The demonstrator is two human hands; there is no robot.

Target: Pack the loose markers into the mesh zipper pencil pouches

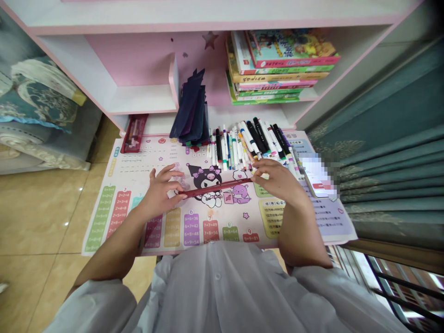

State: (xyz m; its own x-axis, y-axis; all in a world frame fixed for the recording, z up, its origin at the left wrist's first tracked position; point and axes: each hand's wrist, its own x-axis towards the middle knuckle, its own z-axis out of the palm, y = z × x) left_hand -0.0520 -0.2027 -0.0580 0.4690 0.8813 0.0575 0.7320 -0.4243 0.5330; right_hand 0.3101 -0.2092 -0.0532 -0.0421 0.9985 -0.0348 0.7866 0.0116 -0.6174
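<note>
My left hand [163, 188] pinches one end of a narrow dark red strip [217, 187], with the other fingers spread. At the strip's opposite end, my right hand [274, 178] grips it between thumb and fingers. Stretched taut, the strip spans the desk mat across a cartoon figure; whether it is a folded pouch I cannot tell. Just beyond my right hand lie several markers [239, 143] with white and black barrels. Behind the strip, a pile of dark purple and blue sheer pouches [192, 111] leans near the shelf.
A red see-through pouch [134, 133] with pens inside lies at the back left. Stacked books [277, 76] fill the right shelf. A phone [317, 175] rests at the desk mat's [222, 222] right side, beside a teal curtain [391, 152].
</note>
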